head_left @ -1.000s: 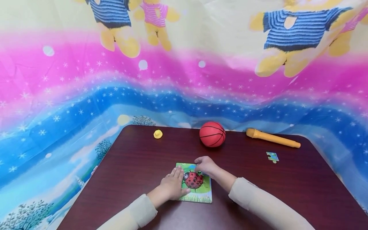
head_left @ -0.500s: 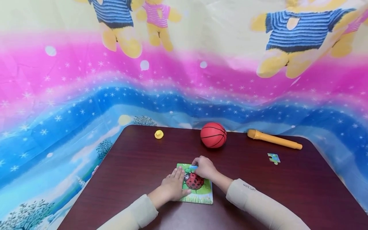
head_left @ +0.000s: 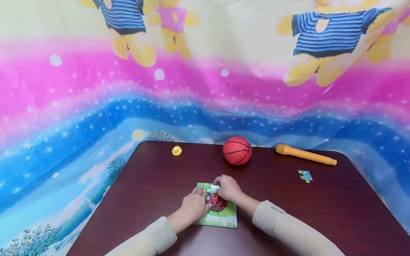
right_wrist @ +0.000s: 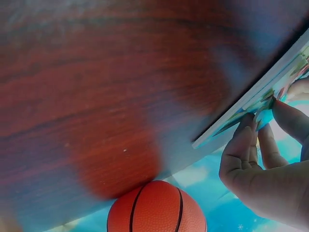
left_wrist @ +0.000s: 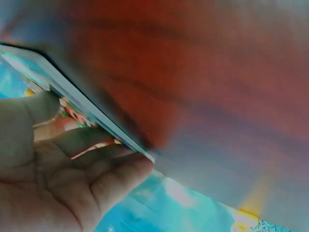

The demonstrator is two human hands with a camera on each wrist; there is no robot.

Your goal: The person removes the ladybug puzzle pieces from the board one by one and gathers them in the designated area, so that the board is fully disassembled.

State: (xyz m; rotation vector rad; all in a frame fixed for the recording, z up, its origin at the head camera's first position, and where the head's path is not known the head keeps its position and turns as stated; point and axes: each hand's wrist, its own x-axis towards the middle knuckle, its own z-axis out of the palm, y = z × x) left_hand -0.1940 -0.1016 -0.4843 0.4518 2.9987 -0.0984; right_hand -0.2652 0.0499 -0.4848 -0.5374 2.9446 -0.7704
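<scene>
A green ladybug puzzle board (head_left: 224, 217) lies on the dark wood table (head_left: 153, 177), near its front. My left hand (head_left: 199, 197) rests on the board's left side, fingers laid along the surface and reaching the top middle. In the left wrist view that left hand (left_wrist: 63, 159) lies flat against the board (left_wrist: 91, 113). My right hand (head_left: 221, 188) pinches a pale puzzle piece (head_left: 213, 188) at the board's top edge, just beside the left fingertips. Seen from the right wrist, the right hand's fingertips (right_wrist: 248, 126) curl onto the piece at the board's edge (right_wrist: 251, 99).
An orange ball (head_left: 237, 150) sits at the back of the table, also close in the right wrist view (right_wrist: 157, 208). A small yellow duck (head_left: 176, 150) is back left, an orange toy microphone (head_left: 305, 154) back right, and a loose puzzle piece (head_left: 304, 175) at the right. Printed fabric hangs behind.
My left hand has slid right across the board until its fingertips meet the piece. My right hand has drawn slightly left and the pale piece now shows between the hands.
</scene>
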